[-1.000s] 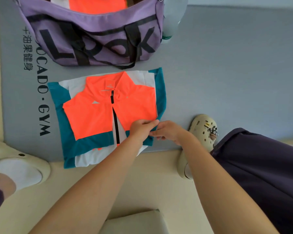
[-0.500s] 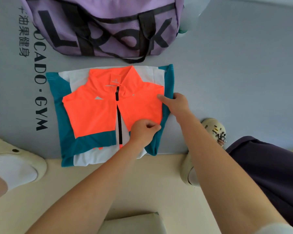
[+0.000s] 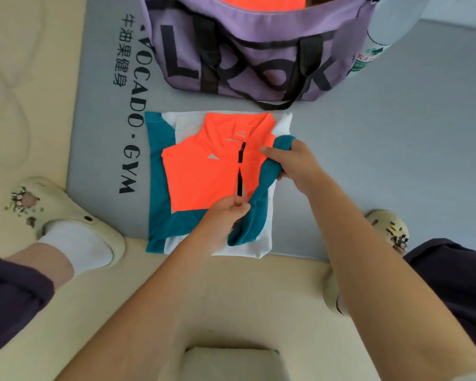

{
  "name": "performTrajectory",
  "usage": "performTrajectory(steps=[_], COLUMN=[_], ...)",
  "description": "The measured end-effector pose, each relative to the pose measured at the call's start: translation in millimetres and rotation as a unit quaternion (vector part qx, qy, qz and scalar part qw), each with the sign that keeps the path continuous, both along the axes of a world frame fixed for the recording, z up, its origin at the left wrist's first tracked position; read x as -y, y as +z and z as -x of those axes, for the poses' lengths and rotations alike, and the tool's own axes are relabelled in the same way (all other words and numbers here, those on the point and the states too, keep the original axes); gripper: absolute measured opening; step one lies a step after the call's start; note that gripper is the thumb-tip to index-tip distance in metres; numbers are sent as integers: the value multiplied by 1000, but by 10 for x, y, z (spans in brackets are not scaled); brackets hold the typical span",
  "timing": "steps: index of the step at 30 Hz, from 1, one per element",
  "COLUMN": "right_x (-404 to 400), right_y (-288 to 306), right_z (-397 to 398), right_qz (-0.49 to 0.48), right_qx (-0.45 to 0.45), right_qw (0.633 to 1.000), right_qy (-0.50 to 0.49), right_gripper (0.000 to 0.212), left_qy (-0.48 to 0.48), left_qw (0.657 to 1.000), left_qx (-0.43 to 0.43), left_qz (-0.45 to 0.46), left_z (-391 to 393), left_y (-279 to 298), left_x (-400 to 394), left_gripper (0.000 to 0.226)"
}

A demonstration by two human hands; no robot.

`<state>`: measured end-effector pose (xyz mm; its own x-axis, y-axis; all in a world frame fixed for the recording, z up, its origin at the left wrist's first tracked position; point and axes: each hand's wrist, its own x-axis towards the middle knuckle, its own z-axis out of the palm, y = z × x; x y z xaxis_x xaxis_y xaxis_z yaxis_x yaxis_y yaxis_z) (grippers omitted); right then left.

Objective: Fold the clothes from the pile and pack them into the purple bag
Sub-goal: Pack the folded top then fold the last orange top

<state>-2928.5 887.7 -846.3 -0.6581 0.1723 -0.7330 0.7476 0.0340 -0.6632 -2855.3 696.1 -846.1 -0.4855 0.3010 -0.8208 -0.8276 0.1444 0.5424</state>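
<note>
Jacket (image 3: pixel 204 177) half folded on mat (image 3: pixel 368 149), both hands pinching its teal right edge inward—left hand (image 3: pixel 226 213), right hand (image 3: pixel 294 160); purple bag (image 3: pixel 259 31) already held one orange garment.

matt cloth jacket (image 3: pixel 204 177), woven fabric bag (image 3: pixel 248 37), smooth foam mat (image 3: pixel 382 138).

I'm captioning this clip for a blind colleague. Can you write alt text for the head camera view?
Both hands fold an orange, teal and white zip jacket lying on a grey gym mat: the right hand grips the teal side edge and turns it inward, and the left hand pinches the fabric near the zip's lower end. Beyond the jacket sits an open purple bag with orange clothing inside.
</note>
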Motion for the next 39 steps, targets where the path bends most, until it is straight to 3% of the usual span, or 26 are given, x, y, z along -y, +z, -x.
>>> performTrajectory(steps=[5, 7, 8, 10, 13, 17, 20, 23, 27, 30, 33, 36, 39], right_x=[935, 1268, 1400, 1588, 1676, 1770, 1947, 1921, 1383, 1009, 973, 1097, 1144], right_y=[53, 27, 7, -58, -151, -148, -73, 20, -30, -174, -261, -300, -327], right_z=[349, 417, 431, 430, 427, 518, 554, 517, 287, -41, -342, -508, -617], right_qz=[39, 38, 37, 29, -19, -49, -4, 36, -102, -201, -147, -69, -36], right_qx=[-22, -17, -12, 9, 46, 30, 25, 4, -34, 22, 100, 116, 132], right_qw=[997, 996, 995, 992, 991, 992, 990, 984, 993, 979, 980, 987, 989], right_qy=[62, 83, 96, 119, 122, 112, 142, 173, 53, 39, 88, 84, 62], right_gripper=[27, 31, 28, 18, 12, 14, 24, 37, 27, 26, 32, 21, 28], left_qy=[188, 239, 226, 96, -30, -38, -33, -69, -60, -55, -54, -52, -42], left_qw=[975, 964, 969, 990, 978, 964, 956, 926, 910, 904, 900, 898, 905], left_qx=[105, 113, 102, 48, -46, -83, -77, -108, -145, -172, -193, -205, -180], left_qz=[-53, -41, -17, 89, 204, 251, 281, 354, 383, 387, 386, 385, 384], left_z=[76, 120, 155, 215, 260, 300, 320, 352, 309, 262, 240, 215, 228], left_y=[8, -41, -66, -83, -212, -304, -303, -303, -305, -328, -358, -367, -348], left_x=[863, 1081, 1140, 1150, 1089, 1259, 1520, 1619, 1550, 1507, 1507, 1508, 1481], left_gripper=[11, 28, 45, 66, 42, 30, 24, 23, 31, 28, 31, 34, 27])
